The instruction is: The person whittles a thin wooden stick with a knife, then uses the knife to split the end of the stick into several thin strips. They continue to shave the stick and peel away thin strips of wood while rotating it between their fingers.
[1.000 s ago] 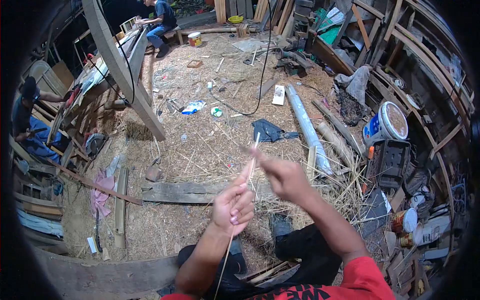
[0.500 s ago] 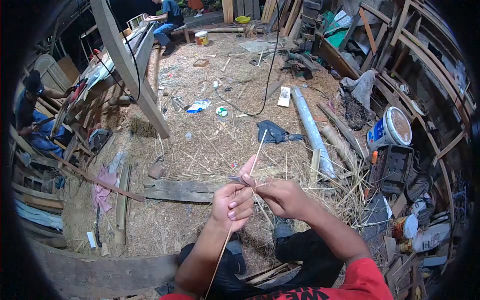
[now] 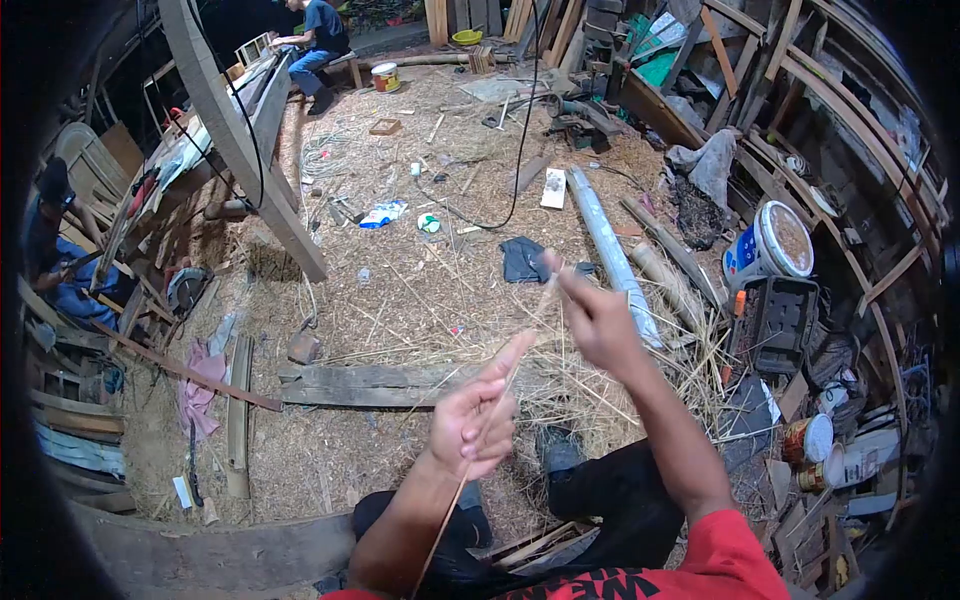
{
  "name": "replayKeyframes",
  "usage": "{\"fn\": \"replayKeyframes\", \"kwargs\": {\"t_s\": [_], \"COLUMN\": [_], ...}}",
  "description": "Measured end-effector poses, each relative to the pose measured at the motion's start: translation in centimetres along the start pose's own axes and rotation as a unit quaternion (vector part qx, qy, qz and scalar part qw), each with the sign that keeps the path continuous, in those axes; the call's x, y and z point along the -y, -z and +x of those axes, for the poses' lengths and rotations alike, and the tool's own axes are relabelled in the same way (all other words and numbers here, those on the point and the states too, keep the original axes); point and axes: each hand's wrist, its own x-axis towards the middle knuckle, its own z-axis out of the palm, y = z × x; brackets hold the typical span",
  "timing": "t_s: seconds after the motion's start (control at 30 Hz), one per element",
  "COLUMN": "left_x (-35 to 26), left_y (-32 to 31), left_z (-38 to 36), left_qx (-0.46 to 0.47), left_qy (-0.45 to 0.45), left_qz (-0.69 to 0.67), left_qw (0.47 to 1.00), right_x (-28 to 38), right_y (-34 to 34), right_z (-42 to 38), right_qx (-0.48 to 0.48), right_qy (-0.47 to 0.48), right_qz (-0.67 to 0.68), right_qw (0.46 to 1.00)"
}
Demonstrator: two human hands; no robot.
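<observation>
In the lower middle of the head view, my left hand (image 3: 474,424) is closed loosely around a thin bamboo-like strip (image 3: 447,520), its thumb and forefinger pointing up along it. The strip runs from beside my left forearm up through the palm. Above and to the right is my right hand (image 3: 600,325), its fingers curled, beside the strip's blurred upper part. Motion smears its fingertips, so what they grip cannot be made out. The small dark blade seen earlier between my hands is not distinguishable now.
A wooden plank (image 3: 370,385) lies ahead on the shavings-covered floor. To the right are a grey pole (image 3: 610,250), a white bucket (image 3: 785,240) and a black case (image 3: 783,325). One person (image 3: 318,45) sits at the back, another (image 3: 60,235) at left.
My right hand has moved up and away from my left hand, which stays near its place on the strip. The dark blade no longer shows between them. The view has shifted slightly.
</observation>
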Motion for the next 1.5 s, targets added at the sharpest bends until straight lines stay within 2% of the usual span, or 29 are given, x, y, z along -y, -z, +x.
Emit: {"fn": "replayKeyframes", "kwargs": {"t_s": [0.07,0.13,0.2,0.27,0.33,0.43,0.53,0.67,0.7,0.8,0.87,0.93,0.97,1.07,1.1,1.3,1.43,1.5], "left_x": [0.4,-0.1,-1.1,-1.5,-1.7,-1.7,-1.0,-0.1,-0.2,-1.4,-1.8,-1.8,-1.7,-1.4,-1.0,-0.2,-1.4,-1.4], "left_y": [-0.8,0.0,0.3,0.3,0.1,-0.3,-0.3,-1.1,-0.8,-0.3,-0.2,-0.5,0.1,-0.3,-0.3,-0.2,0.3,0.2], "left_z": [-0.3,0.0,0.2,0.1,0.0,-0.3,-0.4,-0.3,-0.1,0.6,0.4,0.2,0.1,-0.2,-0.4,0.1,0.5,0.3], "left_qx": [0.005,-0.013,-0.061,-0.056,-0.058,-0.061,-0.046,-0.038,-0.053,-0.119,-0.115,-0.132,-0.111,-0.074,-0.081,-0.075,-0.119,-0.09], "left_qy": [0.024,-0.007,-0.056,-0.065,-0.063,-0.06,-0.035,0.014,-0.018,-0.089,-0.092,-0.087,-0.084,-0.072,-0.074,-0.037,-0.071,-0.067], "left_qz": [0.044,0.065,0.108,0.073,0.054,0.044,0.058,0.114,0.131,0.143,0.15,0.153,0.123,0.116,0.108,0.131,0.087,0.059], "left_qw": [0.999,0.998,0.991,0.994,0.995,0.995,0.997,0.993,0.99,0.978,0.977,0.975,0.982,0.988,0.988,0.988,0.986,0.992], "right_x": [-2.6,-2.0,-0.5,1.6,2.8,4.6,1.4,-1.5,-1.4,0.3,2.1,3.4,3.8,3.6,3.0,0.9,2.0,3.1], "right_y": [0.6,0.9,0.8,-0.3,-1.7,-1.4,-1.5,0.8,0.8,-0.1,-0.4,-1.3,-1.5,-1.2,-1.5,1.1,-1.0,-1.9], "right_z": [0.8,0.4,-0.3,-2.0,-3.1,-3.3,-2.3,-0.3,-0.3,-1.1,-2.2,-3.1,-3.4,-3.0,-2.7,-0.1,-2.6,-3.4], "right_qx": [-0.041,-0.038,0.024,0.115,0.159,0.194,0.044,0.007,-0.015,0.022,0.147,0.182,0.197,0.146,0.094,-0.003,0.085,0.143], "right_qy": [-0.066,-0.123,-0.11,-0.011,0.132,0.109,0.107,-0.084,-0.106,-0.066,0.031,0.104,0.136,0.145,0.141,-0.092,0.091,0.152], "right_qz": [0.053,0.09,0.098,0.072,0.042,-0.03,-0.03,0.054,0.087,0.117,0.066,0.028,0.008,0.006,-0.014,0.043,0.046,0.016], "right_qw": [0.996,0.988,0.989,0.991,0.978,0.975,0.993,0.995,0.99,0.991,0.986,0.977,0.971,0.979,0.985,0.995,0.991,0.978]}}
